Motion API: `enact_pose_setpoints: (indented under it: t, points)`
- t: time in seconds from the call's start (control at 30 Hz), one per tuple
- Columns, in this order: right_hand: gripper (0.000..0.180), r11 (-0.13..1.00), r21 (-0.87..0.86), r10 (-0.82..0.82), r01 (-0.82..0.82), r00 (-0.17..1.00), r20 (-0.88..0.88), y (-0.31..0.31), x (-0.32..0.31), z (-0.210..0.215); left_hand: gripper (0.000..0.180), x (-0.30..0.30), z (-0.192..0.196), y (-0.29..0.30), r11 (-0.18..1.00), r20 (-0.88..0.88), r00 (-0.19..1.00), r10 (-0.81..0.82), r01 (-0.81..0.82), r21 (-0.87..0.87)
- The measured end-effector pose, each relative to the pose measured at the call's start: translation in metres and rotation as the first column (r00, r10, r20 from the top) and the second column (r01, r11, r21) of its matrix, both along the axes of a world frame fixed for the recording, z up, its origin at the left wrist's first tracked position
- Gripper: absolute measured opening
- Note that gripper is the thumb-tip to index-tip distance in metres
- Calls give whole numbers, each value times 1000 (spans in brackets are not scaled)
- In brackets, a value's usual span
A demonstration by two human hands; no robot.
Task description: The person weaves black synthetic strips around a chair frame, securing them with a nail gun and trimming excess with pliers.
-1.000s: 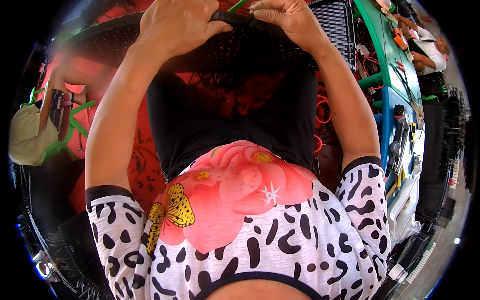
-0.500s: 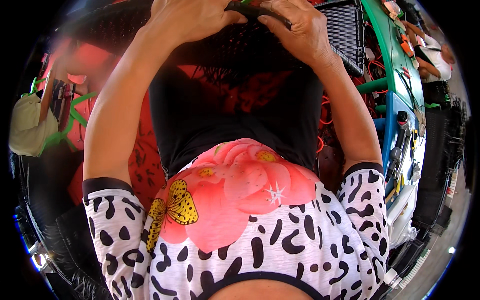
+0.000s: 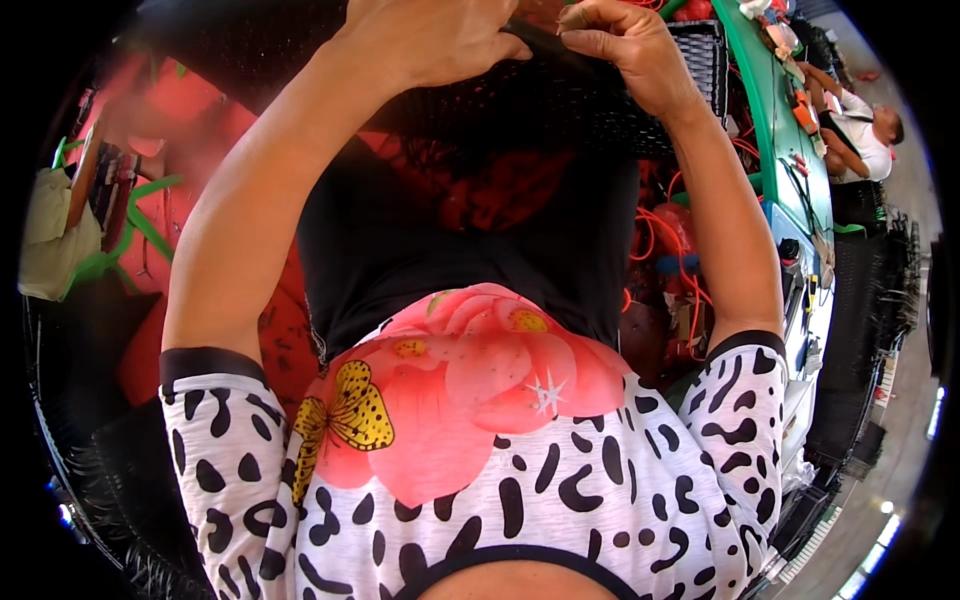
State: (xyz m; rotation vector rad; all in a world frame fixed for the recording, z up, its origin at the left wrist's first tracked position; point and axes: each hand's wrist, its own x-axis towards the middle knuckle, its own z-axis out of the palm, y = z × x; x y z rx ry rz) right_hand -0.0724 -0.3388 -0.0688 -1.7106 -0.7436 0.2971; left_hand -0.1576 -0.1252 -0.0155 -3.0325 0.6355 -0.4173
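At the upper edge of the view, a dark woven wicker piece (image 3: pixel 570 105) lies over my knees, with loose black strands hanging below it. My left hand (image 3: pixel 435 40) is closed over its far edge, thumb pointing right; the fingertips are cut off or hidden. Just right of it, my right hand (image 3: pixel 635 50) is closed in a pinch, thumb and forefinger together over the dark edge. Whatever sits between those fingertips is too small to name.
On the right stands a long green-edged workbench (image 3: pixel 755 80) with tools and an orange object (image 3: pixel 803 113) on it. A co-worker in white (image 3: pixel 865 140) sits beyond it. Red tubing (image 3: pixel 660 235) hangs near my right forearm. Another person's pale clothing (image 3: pixel 60 235) shows at left.
My right hand has moved away from the left one and gone from a grip along the dark edge to a fingertip pinch. The left hand has shifted slightly right.
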Motion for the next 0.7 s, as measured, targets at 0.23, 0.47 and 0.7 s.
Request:
enact_pose_setpoints:
  t: [0.23, 0.47, 0.7]
  points:
    - [5, 998, -52, 32, -34, 999, -37, -12, 1, 18, 41, 7, 0, -8, 1000, -4, 1000, -7, 7, -18]
    - [5, 993, -113, -41, 20, 983, -180, -20, 10, 22, 39, 7, 6, -11, 997, 47, 997, -58, 61, -46]
    - [7, 860, -335, 39, 384, 605, 795, -4, -34, 41, 28, 23, 6, -19, 997, 22, 998, -54, 55, -54]
